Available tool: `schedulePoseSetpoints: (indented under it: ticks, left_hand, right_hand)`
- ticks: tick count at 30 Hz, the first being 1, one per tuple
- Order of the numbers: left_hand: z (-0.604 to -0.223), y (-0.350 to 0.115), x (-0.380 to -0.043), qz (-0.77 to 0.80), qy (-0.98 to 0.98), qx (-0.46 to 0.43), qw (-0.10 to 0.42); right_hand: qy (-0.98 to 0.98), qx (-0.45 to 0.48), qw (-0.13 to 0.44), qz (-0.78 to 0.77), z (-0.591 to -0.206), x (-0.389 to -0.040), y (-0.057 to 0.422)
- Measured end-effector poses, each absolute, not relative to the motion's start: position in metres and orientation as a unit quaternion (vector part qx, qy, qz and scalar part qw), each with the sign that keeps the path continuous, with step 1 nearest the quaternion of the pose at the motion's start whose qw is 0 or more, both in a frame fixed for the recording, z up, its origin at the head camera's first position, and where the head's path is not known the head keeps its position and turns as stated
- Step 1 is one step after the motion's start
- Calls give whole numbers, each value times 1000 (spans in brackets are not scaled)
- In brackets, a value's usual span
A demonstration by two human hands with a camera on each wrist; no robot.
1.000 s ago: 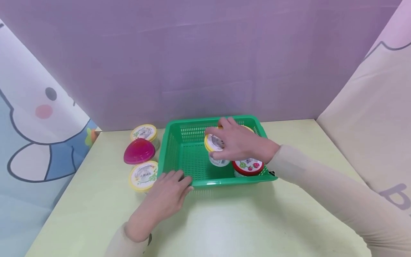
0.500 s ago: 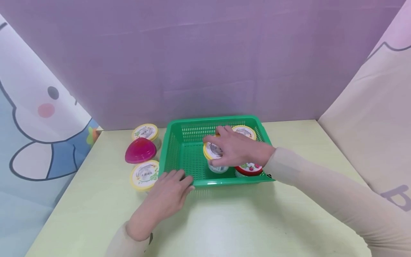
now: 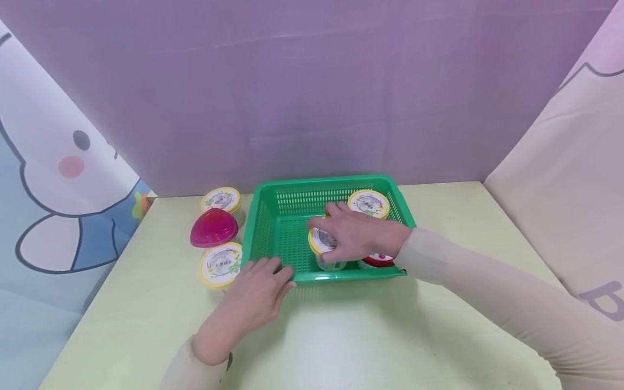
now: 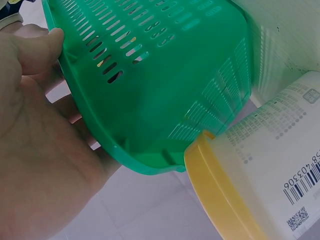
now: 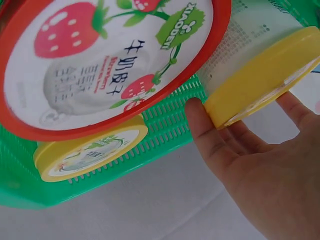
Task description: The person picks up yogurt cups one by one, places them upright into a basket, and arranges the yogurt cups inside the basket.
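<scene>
A green slotted basket (image 3: 331, 277) stands on the table. My left hand (image 3: 255, 295) holds its near left rim, the thumb on one side and the fingers on the other in the left wrist view. Inside the basket my right hand (image 3: 356, 233) grips a clear plastic tub with a yellow lid (image 3: 320, 240) by the lid's edge, thumb and fingers on opposite sides. This tub is upright near the front wall. Right of it sit a red-lidded tub (image 5: 100, 65) with strawberry print, partly hidden by my right arm, and behind that another yellow-lidded tub (image 3: 369, 203).
Left of the basket, a yellow-lidded tub (image 3: 220, 265) stands near my left wrist and another yellow-lidded tub (image 3: 220, 198) farther back. Between them is a pink domed item (image 3: 213, 227). A purple cloth wall (image 3: 312, 97) closes off the table's back edge.
My right hand has brought the gripped tub down and toward the basket's front wall, uncovering the yellow-lidded tub behind. The left hand has kept its place on the rim.
</scene>
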State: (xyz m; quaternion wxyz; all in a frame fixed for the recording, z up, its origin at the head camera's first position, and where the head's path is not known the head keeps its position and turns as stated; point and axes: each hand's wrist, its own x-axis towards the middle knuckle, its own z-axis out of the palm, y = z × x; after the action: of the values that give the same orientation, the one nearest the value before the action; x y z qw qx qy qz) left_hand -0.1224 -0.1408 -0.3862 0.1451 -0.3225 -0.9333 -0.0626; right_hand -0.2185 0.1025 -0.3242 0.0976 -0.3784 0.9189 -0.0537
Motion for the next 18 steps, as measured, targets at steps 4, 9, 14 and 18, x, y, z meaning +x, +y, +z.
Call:
schedulePoseSetpoints:
  ticks: [4,9,14,18]
  left_hand:
    - [-386,-141,-122,-62,-934,-322,144]
    - [-385,-141,-122,-61,-934,-322,141]
    - [-385,-141,-123,-59,-934,-323,142]
    - [-385,-141,-123,-58,-933,-324,145]
  right_hand:
    - [918,-379,107,-46,-328,-218,101]
    - [917,-381,118,-29,-332,-218,99]
    - [914,-387,121,-28,-333,-218,97]
    - [911,-391,127,-32,-334,-218,94]
